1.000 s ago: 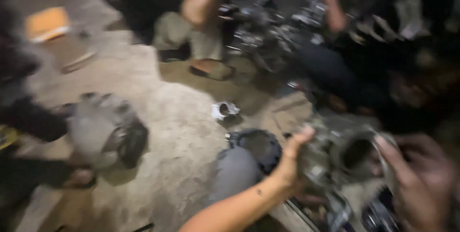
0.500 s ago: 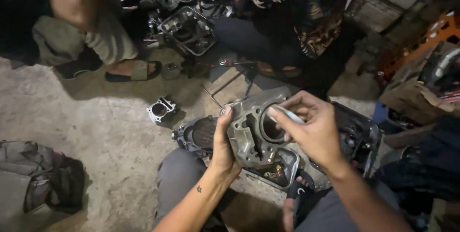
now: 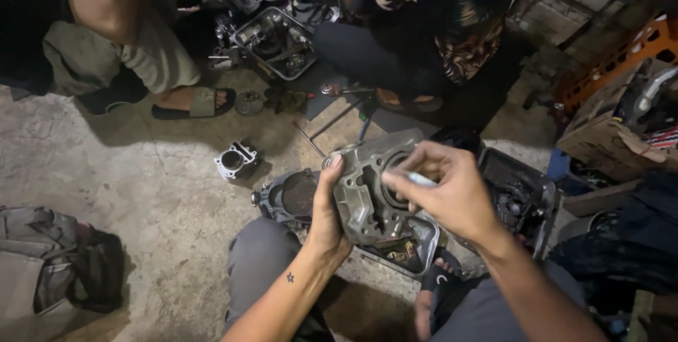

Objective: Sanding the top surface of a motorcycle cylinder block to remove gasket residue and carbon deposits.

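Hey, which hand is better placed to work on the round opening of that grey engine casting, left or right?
Right. The right hand pinches a small pale tool at the bore of the engine casting, while the left hand grips its edge.

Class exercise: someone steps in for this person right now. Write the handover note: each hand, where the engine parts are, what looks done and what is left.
Left hand: grips the grey metal engine casting by its left edge, holding it up over the lap.
Right hand: pinches a small pale tool at the casting's round bore.
Nearby: metal tray of small parts under the casting; finned cylinder part loose on the concrete floor.
Done: casting is off the engine and in hand.
Left: work at the bore looks unfinished; its state cannot be told.
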